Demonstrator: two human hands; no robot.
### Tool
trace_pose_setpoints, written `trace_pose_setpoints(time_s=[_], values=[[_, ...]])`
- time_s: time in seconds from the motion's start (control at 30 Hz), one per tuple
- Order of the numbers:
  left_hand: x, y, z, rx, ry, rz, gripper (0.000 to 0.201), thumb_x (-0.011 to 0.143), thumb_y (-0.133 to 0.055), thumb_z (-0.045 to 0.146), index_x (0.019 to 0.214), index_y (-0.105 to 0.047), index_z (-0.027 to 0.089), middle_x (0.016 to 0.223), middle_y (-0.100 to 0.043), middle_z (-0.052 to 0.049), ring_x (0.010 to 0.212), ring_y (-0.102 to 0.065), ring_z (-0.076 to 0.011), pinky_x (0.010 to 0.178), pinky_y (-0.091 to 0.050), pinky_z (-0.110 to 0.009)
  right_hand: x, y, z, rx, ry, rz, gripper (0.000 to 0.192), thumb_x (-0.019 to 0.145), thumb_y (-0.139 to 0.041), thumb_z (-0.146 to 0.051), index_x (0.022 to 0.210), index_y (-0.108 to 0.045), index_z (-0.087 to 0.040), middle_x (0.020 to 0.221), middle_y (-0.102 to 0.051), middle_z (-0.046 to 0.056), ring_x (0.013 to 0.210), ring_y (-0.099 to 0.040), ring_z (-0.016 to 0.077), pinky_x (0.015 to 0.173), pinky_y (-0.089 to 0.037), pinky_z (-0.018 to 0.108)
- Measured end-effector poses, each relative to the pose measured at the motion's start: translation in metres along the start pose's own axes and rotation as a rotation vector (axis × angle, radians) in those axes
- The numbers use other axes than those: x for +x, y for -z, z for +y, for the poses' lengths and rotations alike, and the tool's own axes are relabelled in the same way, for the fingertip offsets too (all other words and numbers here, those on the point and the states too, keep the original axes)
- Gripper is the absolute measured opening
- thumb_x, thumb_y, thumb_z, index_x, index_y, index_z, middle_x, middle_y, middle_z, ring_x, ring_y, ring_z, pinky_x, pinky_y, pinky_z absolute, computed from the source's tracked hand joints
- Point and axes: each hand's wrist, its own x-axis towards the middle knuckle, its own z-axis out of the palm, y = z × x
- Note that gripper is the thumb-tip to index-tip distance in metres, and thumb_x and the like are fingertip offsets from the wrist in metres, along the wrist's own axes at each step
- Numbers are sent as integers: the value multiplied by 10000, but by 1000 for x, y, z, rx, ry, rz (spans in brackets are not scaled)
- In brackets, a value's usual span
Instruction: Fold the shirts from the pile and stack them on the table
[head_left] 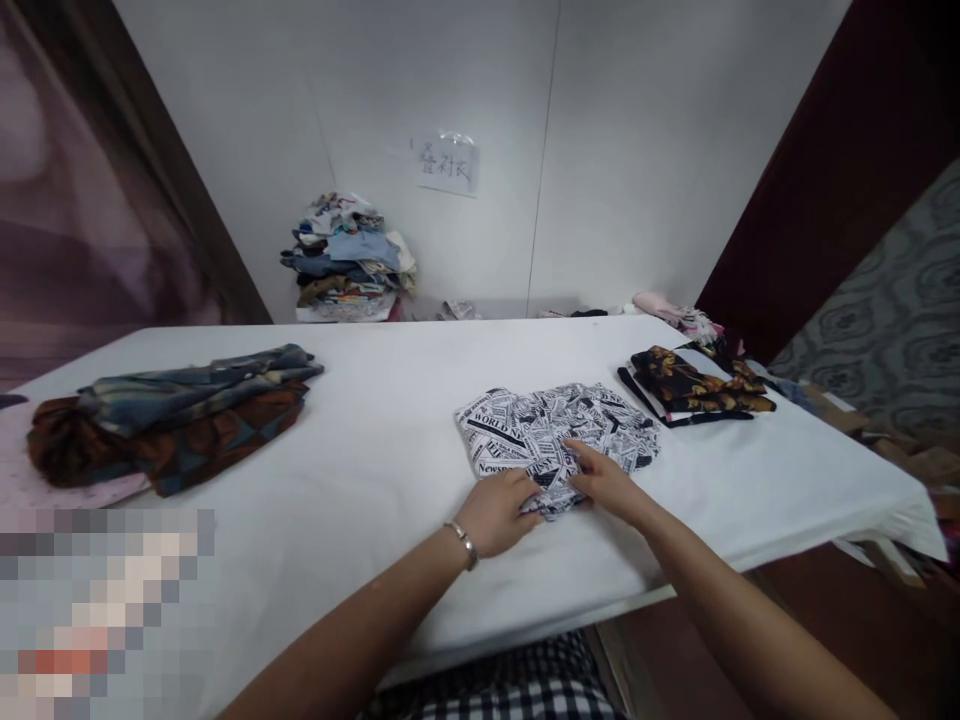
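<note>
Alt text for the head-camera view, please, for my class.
A person's left hand and right hand touch a black-and-white newspaper-print garment on a white-covered table. A blue striped garment and rust patterned garment lie left, a black floral garment right; a clothes pile stands beyond.

Newsprint-patterned garment point(532, 425) lies rumpled on the desk point(405, 400)

The garment is white with dense black newspaper-style lettering, "WORLD" legible at its left. It lies in a low, wrinkled layer, smoother on the left and more crumpled on the right, its near side bunched to a narrow tip pointing toward the desk's front edge.
</note>
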Motion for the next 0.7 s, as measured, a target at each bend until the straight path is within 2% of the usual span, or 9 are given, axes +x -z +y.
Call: trace_pose_setpoints(time_s=[0.1,0.2,0.3,0.4,0.5,0.57,0.63,0.7], values=[[6,21,-18,-102,109,129,232,870,-529,396,1035,-614,257,1045,-646,-26,954,-598,-187,818,-487,-324,12,6,1,-160,119,61,576,762,-620,-332,1320,-536,-219,935,-691,41,745,-620,177,680,-512,322],[23,35,-47,-18,267,283,250,892,-481,378,1040,-617,229,1123,-636,-60,1060,-565,-220,931,-459,-375,25,1,-9,-282,118,57,620,807,-597,-460,1362,-497,-201,907,-703,57,782,-639,213,733,-508,368],[42,35,-74,53,410,321,336,891,-470,372,1149,-588,191,1283,-575,-113,1225,-490,-260,1060,-377,-410,35,-11,-19,-366,108,48,643,794,-619,-464,1368,-496,-203,1014,-703,94,917,-649,258,826,-498,406],[53,23,-84,50,498,302,459,894,-453,408,1271,-519,154,1420,-467,-148,1341,-389,-277,1116,-314,-420,41,-18,-20,-302,170,41,563,777,-635,-332,1321,-548,-213,1253,-627,98,1147,-576,265,969,-447,400],[59,10,-76,32,455,332,543,913,-400,456,1353,-447,140,1505,-356,-159,1406,-285,-278,1143,-267,-442,41,-11,-12,-197,239,109,509,801,-583,-272,1307,-556,-219,1307,-597,70,1198,-547,237,1021,-418,399],[63,2,-69,45,367,335,565,924,-368,485,1395,-405,175,1547,-285,-131,1440,-200,-274,1158,-214,-478,39,-2,-5,-213,199,183,510,790,-584,-243,1299,-562,-220,1305,-600,69,1208,-542,244,1040,-400,424],[68,-4,-63,73,288,274,567,923,-357,521,1401,-406,220,1564,-256,-98,1453,-155,-277,1163,-159,-524,37,8,0,-266,129,212,524,768,-591,-206,1292,-571,-211,1294,-608,76,1209,-542,254,1047,-392,435],[72,-9,-61,99,274,181,567,918,-345,552,1379,-444,235,1555,-278,-93,1447,-174,-289,1154,-141,-560,34,14,2,-290,112,215,530,777,-578,-207,1307,-560,-208,1286,-613,75,1205,-547,253,1043,-399,428]])
